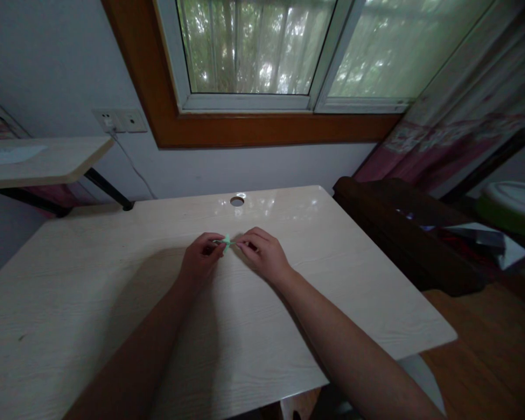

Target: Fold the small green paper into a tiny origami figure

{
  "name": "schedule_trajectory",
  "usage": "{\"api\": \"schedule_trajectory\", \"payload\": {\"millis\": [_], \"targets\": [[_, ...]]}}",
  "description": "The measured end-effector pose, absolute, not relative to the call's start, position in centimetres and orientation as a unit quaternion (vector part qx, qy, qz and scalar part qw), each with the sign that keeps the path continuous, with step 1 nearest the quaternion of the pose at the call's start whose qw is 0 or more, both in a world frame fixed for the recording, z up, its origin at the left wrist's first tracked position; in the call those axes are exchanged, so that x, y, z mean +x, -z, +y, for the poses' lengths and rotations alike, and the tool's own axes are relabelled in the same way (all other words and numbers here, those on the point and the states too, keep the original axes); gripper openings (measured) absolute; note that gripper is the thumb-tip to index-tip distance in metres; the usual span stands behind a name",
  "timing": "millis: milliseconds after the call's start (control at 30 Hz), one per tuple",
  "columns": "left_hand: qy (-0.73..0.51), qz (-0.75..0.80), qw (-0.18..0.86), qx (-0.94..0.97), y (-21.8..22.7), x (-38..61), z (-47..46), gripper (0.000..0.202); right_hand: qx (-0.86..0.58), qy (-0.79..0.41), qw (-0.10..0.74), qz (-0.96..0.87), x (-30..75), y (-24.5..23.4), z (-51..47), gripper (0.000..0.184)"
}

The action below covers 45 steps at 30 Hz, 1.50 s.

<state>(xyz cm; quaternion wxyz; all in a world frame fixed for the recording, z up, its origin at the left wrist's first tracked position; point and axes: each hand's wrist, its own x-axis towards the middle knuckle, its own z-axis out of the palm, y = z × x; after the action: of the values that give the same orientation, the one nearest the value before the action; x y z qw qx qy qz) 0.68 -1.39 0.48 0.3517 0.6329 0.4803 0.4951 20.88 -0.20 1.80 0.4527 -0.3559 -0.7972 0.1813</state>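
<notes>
A small light green piece [227,241], thin and with narrow ends sticking up and down, is held between my two hands over the desk. Its exact kind is too small to make out. My left hand [200,258] is closed in a pinch on its left side. From the other side, the thumb and fingertips of my right hand [265,251] pinch a thin end of it. Both hands are low over the pale wood-grain desk [262,326], their fingertips close together.
A round cable hole [237,201] is near the desk's back edge. At left stands a raised shelf [48,166] on black legs. A white cord [133,166] runs down from the wall socket [119,121]. Dark brown furniture [389,233] stands beyond the right edge.
</notes>
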Motion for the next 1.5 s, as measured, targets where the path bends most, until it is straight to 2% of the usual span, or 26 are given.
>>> {"api": "schedule_trajectory", "payload": {"millis": [133,300,433,500,700,833,1233,1500], "targets": [[-0.522,0.464,0.389,0.601,-0.7,0.9,-1.4,0.034,-0.372,-0.249,0.486,-0.751,20.4,-1.7,-0.1,0.009],[-0.571,0.416,0.411,0.577,-1.4,1.2,-1.7,0.033,-0.421,-0.342,0.522,-0.658,20.0,-1.8,0.0,0.008],[-0.575,0.436,0.404,0.561,-1.4,1.0,-1.8,0.033,-0.443,-0.425,0.544,-0.572,20.2,-1.6,0.5,0.015],[-0.569,0.452,0.404,0.556,-1.3,1.0,-1.7,0.033,-0.457,-0.414,0.555,-0.559,20.4,-1.4,0.7,0.018],[-0.566,0.478,0.396,0.543,-1.2,0.9,-1.5,0.032,-0.512,-0.282,0.593,-0.554,21.3,-1.1,1.0,0.024],[-0.553,0.490,0.398,0.545,-1.2,0.9,-1.3,0.032,-0.528,-0.248,0.600,-0.547,21.6,-1.1,1.1,0.024],[-0.548,0.495,0.396,0.546,-1.1,0.8,-1.4,0.026,-0.521,-0.229,0.585,-0.578,21.7,-1.2,1.1,0.023],[-0.555,0.511,0.387,0.530,-0.7,0.5,-1.0,0.022,-0.401,-0.357,0.521,-0.663,21.4,-1.5,1.2,0.018]]}}
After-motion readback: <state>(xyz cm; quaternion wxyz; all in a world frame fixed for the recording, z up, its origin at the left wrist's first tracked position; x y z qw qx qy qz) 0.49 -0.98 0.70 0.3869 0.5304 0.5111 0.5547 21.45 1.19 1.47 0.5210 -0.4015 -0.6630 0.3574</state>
